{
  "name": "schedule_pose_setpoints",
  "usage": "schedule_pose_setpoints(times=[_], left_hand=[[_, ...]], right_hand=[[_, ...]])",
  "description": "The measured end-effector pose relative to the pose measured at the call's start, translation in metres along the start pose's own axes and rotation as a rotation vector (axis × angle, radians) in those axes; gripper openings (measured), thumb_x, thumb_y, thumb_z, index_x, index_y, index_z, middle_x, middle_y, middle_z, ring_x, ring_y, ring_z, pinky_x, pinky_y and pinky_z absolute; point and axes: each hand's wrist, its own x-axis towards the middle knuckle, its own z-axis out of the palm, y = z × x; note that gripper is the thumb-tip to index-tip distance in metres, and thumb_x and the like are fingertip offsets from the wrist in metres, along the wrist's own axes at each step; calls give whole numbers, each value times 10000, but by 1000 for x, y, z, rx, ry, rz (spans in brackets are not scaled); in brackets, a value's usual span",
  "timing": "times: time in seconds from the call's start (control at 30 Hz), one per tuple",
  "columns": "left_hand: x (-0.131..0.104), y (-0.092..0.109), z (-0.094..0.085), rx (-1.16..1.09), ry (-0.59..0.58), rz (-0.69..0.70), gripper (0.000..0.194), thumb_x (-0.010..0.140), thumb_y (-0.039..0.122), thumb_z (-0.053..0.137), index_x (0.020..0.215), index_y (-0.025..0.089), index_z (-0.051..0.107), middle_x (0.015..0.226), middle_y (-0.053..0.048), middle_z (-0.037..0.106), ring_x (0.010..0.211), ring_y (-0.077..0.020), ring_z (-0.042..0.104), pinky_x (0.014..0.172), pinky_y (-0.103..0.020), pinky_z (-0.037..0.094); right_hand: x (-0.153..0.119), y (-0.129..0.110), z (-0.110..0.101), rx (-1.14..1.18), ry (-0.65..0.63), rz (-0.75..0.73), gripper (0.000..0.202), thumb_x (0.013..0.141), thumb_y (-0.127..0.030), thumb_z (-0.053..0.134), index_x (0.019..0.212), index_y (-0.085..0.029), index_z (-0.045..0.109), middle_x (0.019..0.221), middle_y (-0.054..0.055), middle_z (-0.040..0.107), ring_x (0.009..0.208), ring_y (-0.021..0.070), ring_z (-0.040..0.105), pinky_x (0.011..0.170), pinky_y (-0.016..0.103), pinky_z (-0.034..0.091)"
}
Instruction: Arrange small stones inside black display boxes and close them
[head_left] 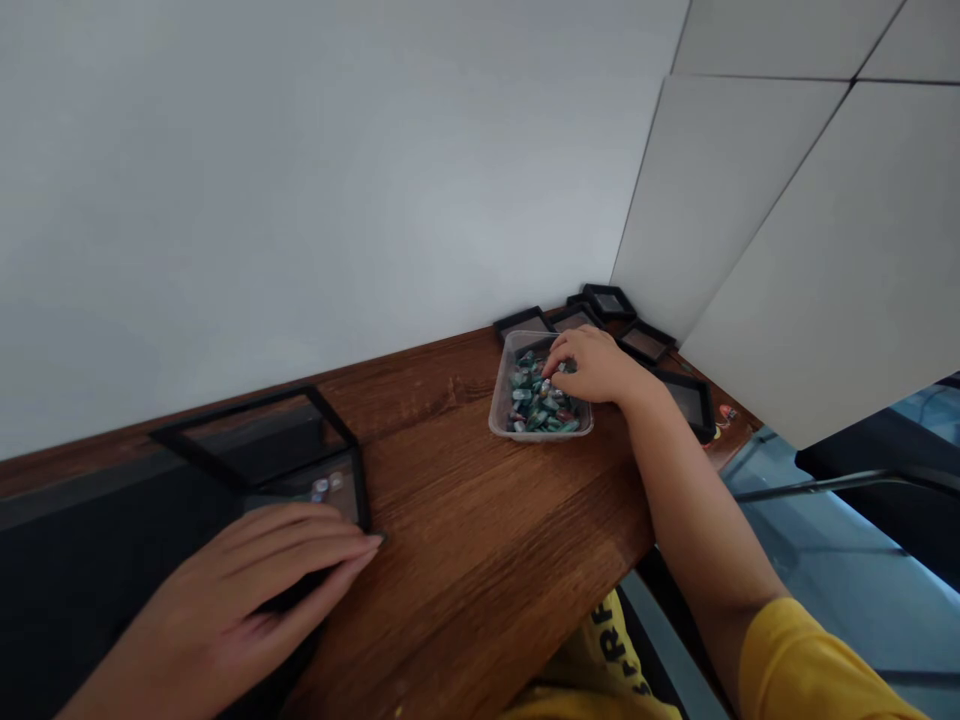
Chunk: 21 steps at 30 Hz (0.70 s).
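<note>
A clear plastic tub (pixel 498 400) holds many small green, clear and reddish wrapped pieces (pixel 541 405). My right hand (pixel 589 365) reaches over its right rim, fingers curled down at the pieces; whatever the fingertips pinch is too small to name. At the lower left, my left hand (pixel 277 580) has its fingers together, with a tiny dark item between thumb and fingertips at the edge of an open black frame box (pixel 360 480). The box's lid stands tilted up, and a few shiny clear pieces (pixel 327 486) lie inside.
Several black frames (pixel 645 342) lie behind and to the right of the tub on the wooden table (pixel 450 500). Small red and yellow items (pixel 726 412) sit near the right end. A pale wall (pixel 337 180) rises behind, and a black surface (pixel 75 560) covers the left.
</note>
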Motion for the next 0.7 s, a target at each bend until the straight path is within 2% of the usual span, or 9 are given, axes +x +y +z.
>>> schedule_pose_setpoints(times=[0.17, 0.4, 0.57, 0.7], left_hand=[[-9, -7, 1, 1, -54, 15, 222, 964, 236, 628, 1047, 398, 754, 905, 106, 798, 821, -189, 761, 787, -397, 635], [-10, -6, -2, -4, -79, 4, 223, 964, 227, 619, 1059, 380, 751, 917, 91, 797, 848, -184, 752, 831, -376, 607], [-8, -5, -2, -7, -82, -5, 223, 954, 212, 629, 1035, 371, 762, 914, 88, 796, 855, -184, 752, 839, -362, 598], [-8, -4, -1, -13, -72, 11, 221, 960, 199, 624, 1044, 353, 757, 916, 80, 795, 849, -177, 747, 849, -362, 595]], right_hand=[[0, 3, 0, -22, -43, 2, 177, 804, -215, 722, 921, -268, 843, 1180, 61, 740, 1215, 327, 579, 1113, 545, 397], [1, -1, -3, -34, -74, 16, 141, 798, -243, 820, 935, -271, 843, 1139, 71, 753, 1183, 317, 588, 1091, 533, 419], [1, -3, -2, -42, -90, 20, 105, 817, -253, 825, 921, -262, 832, 1118, 81, 755, 1179, 322, 595, 1080, 535, 423], [1, -3, -2, -28, -66, 6, 76, 827, -256, 819, 902, -254, 826, 1100, 74, 758, 1118, 291, 620, 1079, 509, 423]])
